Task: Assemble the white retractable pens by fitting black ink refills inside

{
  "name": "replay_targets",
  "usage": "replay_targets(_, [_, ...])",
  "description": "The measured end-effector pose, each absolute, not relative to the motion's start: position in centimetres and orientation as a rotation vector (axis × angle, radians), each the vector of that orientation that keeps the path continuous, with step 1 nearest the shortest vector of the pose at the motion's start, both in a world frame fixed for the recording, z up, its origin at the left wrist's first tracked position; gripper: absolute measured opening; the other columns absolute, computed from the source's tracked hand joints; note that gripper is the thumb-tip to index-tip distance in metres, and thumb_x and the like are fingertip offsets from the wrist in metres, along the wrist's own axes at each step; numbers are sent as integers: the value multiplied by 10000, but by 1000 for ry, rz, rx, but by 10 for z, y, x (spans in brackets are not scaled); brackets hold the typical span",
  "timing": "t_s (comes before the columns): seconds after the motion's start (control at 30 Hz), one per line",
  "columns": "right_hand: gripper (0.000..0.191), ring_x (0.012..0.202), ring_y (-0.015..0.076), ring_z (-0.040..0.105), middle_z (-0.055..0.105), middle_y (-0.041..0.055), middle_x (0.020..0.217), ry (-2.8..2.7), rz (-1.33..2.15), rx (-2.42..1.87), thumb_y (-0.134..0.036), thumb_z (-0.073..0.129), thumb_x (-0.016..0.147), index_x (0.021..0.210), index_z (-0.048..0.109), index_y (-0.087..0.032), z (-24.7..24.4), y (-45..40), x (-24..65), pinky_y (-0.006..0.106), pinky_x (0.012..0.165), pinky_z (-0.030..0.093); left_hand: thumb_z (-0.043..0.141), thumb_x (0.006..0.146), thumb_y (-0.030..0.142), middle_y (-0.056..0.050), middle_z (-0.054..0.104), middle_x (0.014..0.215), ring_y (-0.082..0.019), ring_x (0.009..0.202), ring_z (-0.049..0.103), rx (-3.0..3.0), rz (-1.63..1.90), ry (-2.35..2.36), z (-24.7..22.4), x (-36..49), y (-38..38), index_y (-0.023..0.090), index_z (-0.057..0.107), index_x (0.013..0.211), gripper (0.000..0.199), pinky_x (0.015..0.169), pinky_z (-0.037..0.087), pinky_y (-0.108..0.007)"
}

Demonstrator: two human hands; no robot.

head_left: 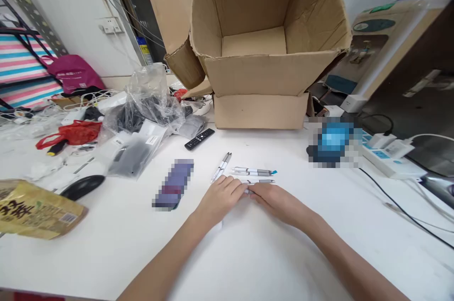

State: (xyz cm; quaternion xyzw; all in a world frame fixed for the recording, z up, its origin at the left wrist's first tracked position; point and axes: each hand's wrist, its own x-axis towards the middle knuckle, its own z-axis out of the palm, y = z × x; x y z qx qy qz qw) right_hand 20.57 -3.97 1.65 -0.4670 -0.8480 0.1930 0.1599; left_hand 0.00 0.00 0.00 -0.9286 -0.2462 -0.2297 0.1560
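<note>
The left hand (220,200) and right hand (280,204) rest fingertip to fingertip on the counter (106,258), against white pens (252,172); any grip is unclear.

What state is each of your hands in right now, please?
Left hand: curled, fingertips at the white pens; cannot tell if it grips one.
Right hand: curled, fingertips against the left's; cannot tell if it grips one.

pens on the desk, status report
Left grip and right grip meet at the near end of the pens, hold unclear. Black remote control beyond, blurred purple object to the left.
</note>
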Motion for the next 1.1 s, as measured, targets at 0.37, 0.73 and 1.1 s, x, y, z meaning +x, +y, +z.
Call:
replay_targets(0.37, [289, 577, 149, 499, 562, 7, 663, -2506, 119, -1261, -214, 433, 983, 725, 560, -186, 11, -40, 204, 275, 515, 345, 404, 983, 301, 21, 639, 761, -134, 661, 598, -2863, -509, -1036, -4, 3, -10, 212, 609, 904, 237, 538, 345, -273])
replay_targets(0.73, [302, 682, 200, 529, 615, 65, 753, -2472, -343, -1147, -114, 346, 976, 871, 622, -176, -1, -40, 192, 317, 597, 380, 371, 985, 294, 47, 700, 817, -106, 736, 624, -3237, -638, -1309, 17, -9, -2, 237, 658, 880, 312, 646, 433, -204])
replay_targets(1.1, [280, 588, 149, 545, 616, -15, 641, -1785, 1010, -1393, -426, 457, 934, 796, 578, -214, 12, -37, 202, 276, 578, 427, 385, 995, 315, 29, 660, 791, -108, 698, 609, -2829, -639, -1015, 7, -7, -1, 236, 618, 991, 247, 608, 424, -224])
